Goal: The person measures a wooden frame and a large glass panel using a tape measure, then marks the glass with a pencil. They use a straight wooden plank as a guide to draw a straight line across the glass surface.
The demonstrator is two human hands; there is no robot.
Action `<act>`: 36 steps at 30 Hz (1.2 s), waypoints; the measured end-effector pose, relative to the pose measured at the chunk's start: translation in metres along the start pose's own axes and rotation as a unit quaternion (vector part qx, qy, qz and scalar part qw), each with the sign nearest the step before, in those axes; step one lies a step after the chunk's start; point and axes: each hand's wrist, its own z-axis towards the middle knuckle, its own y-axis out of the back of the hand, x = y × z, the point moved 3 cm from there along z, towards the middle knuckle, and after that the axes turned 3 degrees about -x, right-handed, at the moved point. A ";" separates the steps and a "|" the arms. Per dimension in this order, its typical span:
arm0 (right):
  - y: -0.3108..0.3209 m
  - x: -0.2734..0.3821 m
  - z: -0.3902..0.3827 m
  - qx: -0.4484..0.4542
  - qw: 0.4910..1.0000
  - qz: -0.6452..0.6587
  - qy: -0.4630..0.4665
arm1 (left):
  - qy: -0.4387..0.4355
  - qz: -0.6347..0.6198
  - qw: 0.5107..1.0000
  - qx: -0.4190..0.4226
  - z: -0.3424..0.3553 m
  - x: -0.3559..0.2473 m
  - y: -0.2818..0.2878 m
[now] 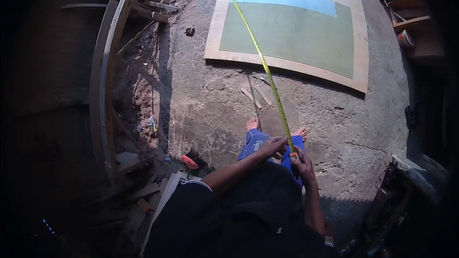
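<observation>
A yellow tape measure blade stretches from my lap up across a pale wooden board with green and light-blue panels, its far end near the upper left of the green area. My right hand grips the tape's orange-and-black case over my blue-clad thighs. My left hand is closed beside the case, with its fingers at the lower part of the blade. My bare feet rest on cracked concrete below the board, near loose wooden strips.
Long planks and timber lean and lie along the left. A red object is at lower left. Wooden frames and a white bucket stand at upper right. A pale ledge juts in at lower right.
</observation>
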 end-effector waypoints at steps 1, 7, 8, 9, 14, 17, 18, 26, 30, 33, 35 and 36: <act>0.024 0.009 0.003 0.015 1.000 0.005 0.011 | 0.013 -0.024 1.000 -0.012 0.013 -0.010 -0.016; 0.137 0.074 0.020 0.014 0.998 -0.051 0.013 | -0.088 -0.073 0.989 -0.089 0.055 -0.085 -0.086; 0.149 0.085 0.024 0.013 0.998 -0.064 0.003 | -0.098 -0.056 0.988 -0.104 0.054 -0.092 -0.089; 0.162 0.095 0.026 0.021 0.997 -0.073 -0.001 | -0.105 -0.037 0.987 -0.115 0.055 -0.097 -0.095; 0.204 0.129 0.050 0.039 0.989 -0.143 -0.021 | -0.120 -0.060 0.971 -0.199 0.074 -0.095 -0.101; 0.220 0.149 0.067 0.051 0.977 -0.203 -0.048 | -0.144 -0.062 0.952 -0.263 0.094 -0.087 -0.100; 0.223 0.156 0.073 0.060 0.972 -0.219 -0.055 | -0.155 -0.052 0.943 -0.291 0.101 -0.086 -0.099; 0.263 0.198 0.095 0.104 0.958 -0.250 -0.097 | -0.125 -0.176 0.920 -0.327 0.151 -0.121 -0.132; 0.294 0.221 0.101 0.106 0.971 -0.195 -0.091 | -0.124 -0.192 0.928 -0.293 0.159 -0.142 -0.152; 0.320 0.241 0.129 0.127 0.963 -0.219 -0.090 | -0.084 -0.192 0.934 -0.288 0.157 -0.131 -0.157; 0.338 0.254 0.156 0.141 0.958 -0.240 -0.067 | -0.064 -0.199 0.926 -0.314 0.159 -0.117 -0.158; 0.348 0.257 0.172 0.132 0.954 -0.261 -0.066 | -0.043 -0.196 0.922 -0.330 0.160 -0.107 -0.160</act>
